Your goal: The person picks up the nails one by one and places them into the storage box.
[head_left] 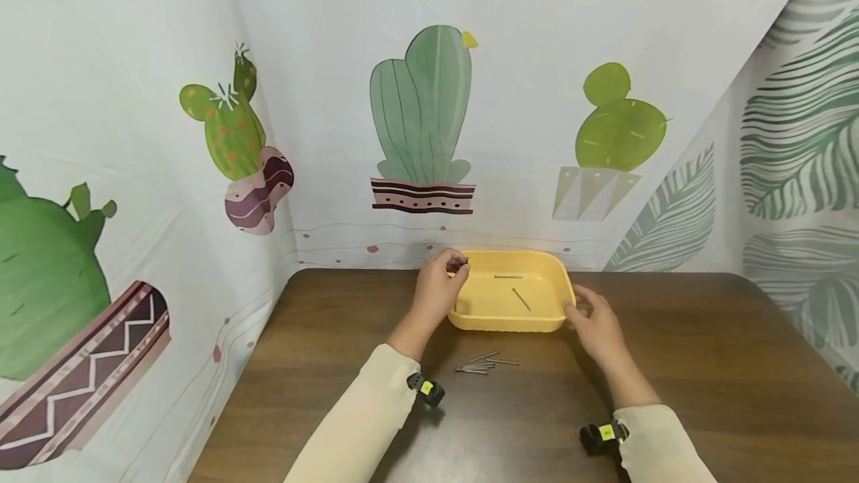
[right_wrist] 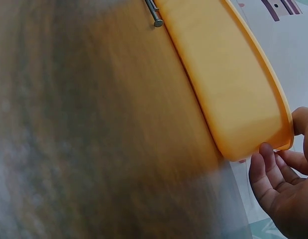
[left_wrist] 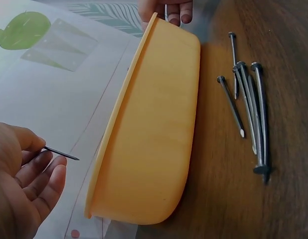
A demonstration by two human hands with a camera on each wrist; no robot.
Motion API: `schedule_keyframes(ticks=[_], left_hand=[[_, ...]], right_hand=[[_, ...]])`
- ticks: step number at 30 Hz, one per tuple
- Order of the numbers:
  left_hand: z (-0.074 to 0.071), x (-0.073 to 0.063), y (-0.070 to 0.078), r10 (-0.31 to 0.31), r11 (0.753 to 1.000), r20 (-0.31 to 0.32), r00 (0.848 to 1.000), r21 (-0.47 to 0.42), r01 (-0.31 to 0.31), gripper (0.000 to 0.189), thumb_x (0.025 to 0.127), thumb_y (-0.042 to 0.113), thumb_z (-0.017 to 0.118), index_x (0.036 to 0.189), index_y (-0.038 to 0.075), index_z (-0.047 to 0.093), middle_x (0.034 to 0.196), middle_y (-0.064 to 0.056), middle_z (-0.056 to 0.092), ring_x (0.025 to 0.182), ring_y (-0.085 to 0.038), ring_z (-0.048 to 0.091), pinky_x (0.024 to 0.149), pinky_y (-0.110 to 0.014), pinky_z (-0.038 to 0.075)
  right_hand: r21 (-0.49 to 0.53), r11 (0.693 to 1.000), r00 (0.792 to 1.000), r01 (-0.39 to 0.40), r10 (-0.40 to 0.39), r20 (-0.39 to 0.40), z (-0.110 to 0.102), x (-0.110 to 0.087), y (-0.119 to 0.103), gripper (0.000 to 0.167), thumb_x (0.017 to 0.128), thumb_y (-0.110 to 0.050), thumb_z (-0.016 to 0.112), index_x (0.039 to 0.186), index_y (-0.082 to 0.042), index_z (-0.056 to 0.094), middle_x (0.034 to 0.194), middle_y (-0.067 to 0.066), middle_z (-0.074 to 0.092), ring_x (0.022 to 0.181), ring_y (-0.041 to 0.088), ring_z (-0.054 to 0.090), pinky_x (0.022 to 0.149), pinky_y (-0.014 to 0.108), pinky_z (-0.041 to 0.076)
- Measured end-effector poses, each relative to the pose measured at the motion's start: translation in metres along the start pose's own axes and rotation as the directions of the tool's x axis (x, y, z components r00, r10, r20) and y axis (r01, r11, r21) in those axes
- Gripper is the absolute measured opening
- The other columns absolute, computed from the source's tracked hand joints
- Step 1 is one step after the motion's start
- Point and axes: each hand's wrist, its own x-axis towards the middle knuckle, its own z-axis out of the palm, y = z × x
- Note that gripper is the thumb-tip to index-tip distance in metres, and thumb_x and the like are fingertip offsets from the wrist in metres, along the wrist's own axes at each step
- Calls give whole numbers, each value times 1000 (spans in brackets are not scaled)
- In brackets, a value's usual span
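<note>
A yellow plastic tray (head_left: pixel 506 324) stands near the back of the table. Over its left end, my left hand (head_left: pixel 439 285) pinches a nail (left_wrist: pixel 62 153) between thumb and fingertips, with the pointed end sticking out. At the opposite end my right hand (head_left: pixel 596 323) grips the tray's corner, thumb at the rim and fingers against the outer wall (right_wrist: pixel 243 119). Two nails lie apart on the tray floor, one nearly crosswise (head_left: pixel 508 276) and another slanted (head_left: pixel 521 300). In front of the tray, several loose nails (head_left: pixel 478 368) lie in a small heap on the wood.
The brown wooden table (head_left: pixel 322 364) reaches back to a white cloth backdrop (head_left: pixel 322 95) printed with cacti and leaves, close behind the tray. Each wrist wears a small black camera, the left one (head_left: pixel 429 390) just in front of the loose nails.
</note>
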Motion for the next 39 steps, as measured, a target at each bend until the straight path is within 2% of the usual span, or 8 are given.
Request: schedule_keyframes(ticks=[10, 15, 25, 27, 29, 32, 35, 39], left_hand=[[3, 2, 0, -15, 1000, -2, 1000, -1, 15, 7, 99, 19, 65, 101, 13, 67, 103, -1, 68, 96, -17, 65, 79, -30, 54], [4, 3, -1, 7, 1000, -1, 1000, 24, -7, 7, 99, 19, 65, 101, 13, 68, 103, -1, 69, 95, -17, 66, 78, -28, 54], [2, 4, 2, -10, 1000, -4, 1000, 19, 10, 9, 99, 20, 65, 103, 13, 68, 103, -2, 69, 96, -18, 66, 80, -30, 54], [2, 3, 3, -17, 1000, 0, 1000, 26, 17, 19, 98, 23, 67, 113, 11, 67, 106, -2, 69, 100, -19, 67, 80, -31, 55], [3, 3, 3, -35, 999, 17, 999, 34, 34, 39, 97, 30, 69, 129, 11, 62, 118, -4, 67, 109, -21, 66, 84, -33, 57], [2, 2, 3, -65, 997, 48, 997, 51, 62, 74, 93, 45, 71, 153, 15, 41, 144, -9, 54, 129, -27, 58, 98, -43, 55], [-1, 1, 4, -80, 996, 74, 994, 57, 75, 90, 90, 55, 70, 161, 20, 27, 160, -12, 36, 141, -33, 47, 109, -52, 47], [-5, -1, 4, -80, 996, 95, 992, 53, 75, 93, 89, 60, 68, 162, 22, 25, 165, -11, 28, 145, -37, 42, 112, -56, 43]], right_hand=[[4, 1000, 1000, 9, -9, 0, 1, 1, 1, 56, 103, -24, 55, 148, 6, 41, 130, 26, 49, 88, 9, 61, 70, 17, 54], [5, 1000, 1000, 7, -7, -1, 2, 0, 1, 56, 103, -24, 56, 148, 6, 41, 130, 26, 49, 90, 12, 63, 69, 16, 54], [-5, 1000, 1000, 1, -1, -3, 2, 0, 1, 56, 103, -24, 55, 148, 6, 42, 130, 26, 49, 93, 19, 65, 70, 18, 55], [-6, 1000, 1000, 1, -1, -1, 2, 0, 1, 56, 103, -24, 55, 149, 6, 41, 130, 26, 49, 93, 20, 65, 70, 17, 54], [-7, 1000, 1000, 4, -4, 0, 2, 0, 1, 56, 104, -24, 55, 149, 5, 41, 130, 26, 49, 94, 21, 65, 70, 17, 54], [-4, 1000, 1000, 10, -10, 4, 2, 0, 2, 56, 104, -24, 56, 149, 5, 41, 129, 25, 49, 94, 21, 65, 70, 16, 54], [-5, 1000, 1000, 14, -14, 1, 2, 1, 2, 57, 104, -25, 55, 149, 6, 41, 129, 26, 49, 93, 20, 65, 70, 16, 54], [-7, 1000, 1000, 16, -16, -2, 2, 1, 2, 56, 104, -24, 56, 149, 6, 41, 130, 26, 48, 93, 19, 65, 70, 16, 53]])
